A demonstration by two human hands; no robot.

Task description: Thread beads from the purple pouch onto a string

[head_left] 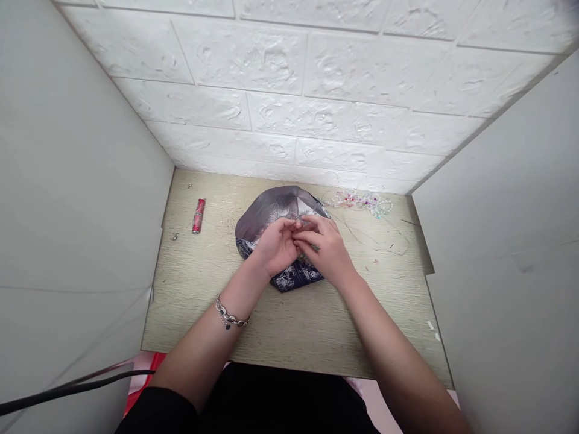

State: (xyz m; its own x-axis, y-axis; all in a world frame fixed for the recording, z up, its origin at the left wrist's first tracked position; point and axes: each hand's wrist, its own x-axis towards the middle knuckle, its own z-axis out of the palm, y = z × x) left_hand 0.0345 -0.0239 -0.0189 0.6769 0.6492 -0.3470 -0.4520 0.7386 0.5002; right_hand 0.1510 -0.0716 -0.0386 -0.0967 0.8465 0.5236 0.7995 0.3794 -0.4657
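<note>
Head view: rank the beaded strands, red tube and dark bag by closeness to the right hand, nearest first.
1. Dark bag: partly beneath the right hand.
2. Beaded strands: back right, beyond the hand.
3. Red tube: over on the left side.

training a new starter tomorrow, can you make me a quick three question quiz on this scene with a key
1. Short answer: What shows beneath the left hand and right hand in this view?

2. True or false: The red cylinder lies to the left of both hands.

3. Multiple choice: Where is the bead cluster?
a) At the table's near edge
b) Beyond the hands to the right, close to the brick-patterned wall
c) Beside the red cylinder

Key:
1. A dark patterned, shiny-lined bag
2. True
3. b
</note>
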